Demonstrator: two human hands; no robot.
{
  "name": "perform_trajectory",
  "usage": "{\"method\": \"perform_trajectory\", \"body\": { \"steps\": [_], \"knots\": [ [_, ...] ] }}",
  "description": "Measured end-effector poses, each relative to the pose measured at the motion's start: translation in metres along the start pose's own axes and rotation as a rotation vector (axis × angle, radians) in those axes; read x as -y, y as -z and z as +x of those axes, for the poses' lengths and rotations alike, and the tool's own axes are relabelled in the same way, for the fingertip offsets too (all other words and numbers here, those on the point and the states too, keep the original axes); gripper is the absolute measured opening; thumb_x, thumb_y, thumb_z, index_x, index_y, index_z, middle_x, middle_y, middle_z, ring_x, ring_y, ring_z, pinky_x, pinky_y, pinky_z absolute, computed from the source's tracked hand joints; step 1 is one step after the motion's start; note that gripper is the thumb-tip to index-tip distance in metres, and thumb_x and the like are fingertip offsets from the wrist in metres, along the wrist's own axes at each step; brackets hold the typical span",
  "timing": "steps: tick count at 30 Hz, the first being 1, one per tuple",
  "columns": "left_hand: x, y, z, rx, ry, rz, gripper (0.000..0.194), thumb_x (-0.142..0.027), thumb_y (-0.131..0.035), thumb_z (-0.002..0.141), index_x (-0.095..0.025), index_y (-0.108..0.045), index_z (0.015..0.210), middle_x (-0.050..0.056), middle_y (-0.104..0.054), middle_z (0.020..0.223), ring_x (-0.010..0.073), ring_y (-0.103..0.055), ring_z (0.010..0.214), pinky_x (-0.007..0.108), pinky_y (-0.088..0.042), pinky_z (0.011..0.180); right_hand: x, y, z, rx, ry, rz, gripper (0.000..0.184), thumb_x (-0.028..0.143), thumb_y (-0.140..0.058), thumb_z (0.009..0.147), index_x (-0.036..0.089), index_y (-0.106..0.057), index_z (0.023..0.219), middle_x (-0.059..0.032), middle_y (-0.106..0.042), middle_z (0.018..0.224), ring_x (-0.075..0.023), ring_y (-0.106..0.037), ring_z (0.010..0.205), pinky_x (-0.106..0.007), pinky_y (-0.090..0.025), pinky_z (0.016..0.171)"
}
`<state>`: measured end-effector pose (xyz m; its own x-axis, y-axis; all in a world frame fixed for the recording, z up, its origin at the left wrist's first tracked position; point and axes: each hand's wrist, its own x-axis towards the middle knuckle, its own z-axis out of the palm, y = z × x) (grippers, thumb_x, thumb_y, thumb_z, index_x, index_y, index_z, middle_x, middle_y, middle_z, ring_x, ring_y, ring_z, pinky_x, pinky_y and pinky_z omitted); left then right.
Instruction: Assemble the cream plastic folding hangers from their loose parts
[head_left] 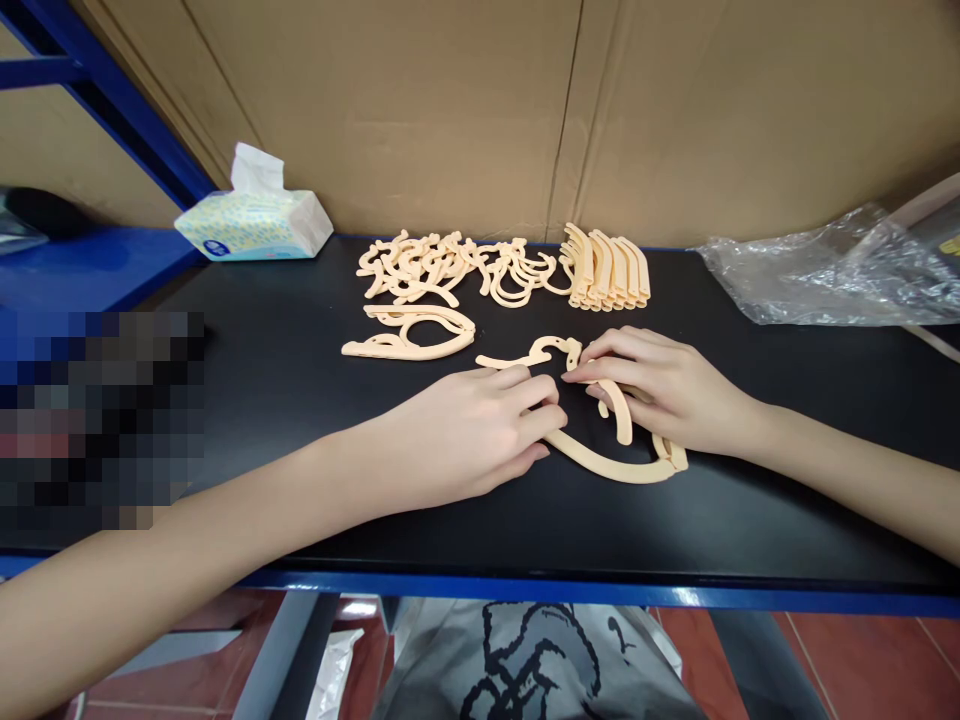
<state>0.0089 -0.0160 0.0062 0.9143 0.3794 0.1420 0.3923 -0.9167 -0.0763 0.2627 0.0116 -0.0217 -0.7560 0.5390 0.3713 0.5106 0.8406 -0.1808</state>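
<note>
My left hand [499, 430] is closed, its fingertips on the end of a cream plastic folding hanger [622, 470] lying on the black table. The hanger's far end bends up beneath my right palm. With its fingers bent, my right hand [667, 385] holds a short curved hanger arm [618, 408] above that hanger. Just beyond my fingers lie a small hook piece [559, 345] and a slim arm piece [510, 361], partly hidden by the left hand. How the parts join under my fingers cannot be seen.
Another folded hanger [420, 340] lies behind my left hand. Farther back are a pile of loose hooks [420, 262] and a neat stack of curved arms [611, 270]. A tissue pack [255, 225] stands back left; a clear plastic bag [810, 265] lies right. Cardboard [450, 120] closes the back.
</note>
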Motion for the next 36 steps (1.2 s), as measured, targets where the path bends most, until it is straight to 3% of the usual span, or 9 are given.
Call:
{"method": "perform_trajectory", "body": {
  "steps": [36],
  "knots": [
    [-0.0004,-0.0008,-0.0026,-0.001,0.023,0.018,0.024,-0.027,-0.048,0.097,-0.014,-0.06,0.114,0.007,-0.063,0.113,0.023,-0.059,0.102,0.035,-0.048,0.09,-0.0014,-0.0008,-0.0004,-0.008,0.022,-0.004,0.022,0.021,-0.05,0.096,0.018,-0.065,0.112,-0.0079,-0.063,0.104,-0.0191,-0.057,0.094,-0.035,-0.047,0.083]
  ]
}}
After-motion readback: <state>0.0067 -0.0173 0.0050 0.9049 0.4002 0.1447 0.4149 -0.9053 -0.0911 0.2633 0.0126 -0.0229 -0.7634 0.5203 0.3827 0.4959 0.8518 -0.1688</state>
